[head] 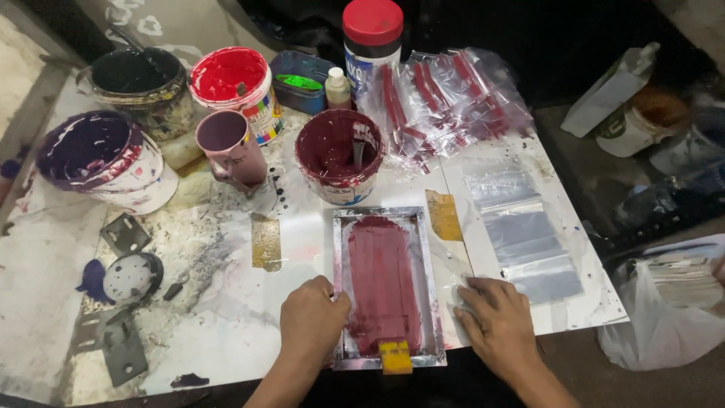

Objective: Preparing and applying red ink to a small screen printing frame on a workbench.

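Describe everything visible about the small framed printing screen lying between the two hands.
The printing screen is a small upright rectangle with a silvery metal-looking frame, lying flat on the paint-stained white table. Dark maroon ink covers most of its mesh in lengthwise streaks. A yellow squeegee sits at its near edge. The left hand presses on its left rail; the right hand rests flat beside it.

I see my left hand (312,321) against the near left edge of the screen frame (387,287) and my right hand (498,325) flat just right of it, so both near flanks are taken. Straight beyond the frame the maroon pot (339,155) blocks the way. Far left is crowded with the mug (230,147), red pot (236,87) and purple pot (106,159). Bag piles (445,98) close the far right. Open table (226,302) lies near left; flat clear bags (521,227) lie right.
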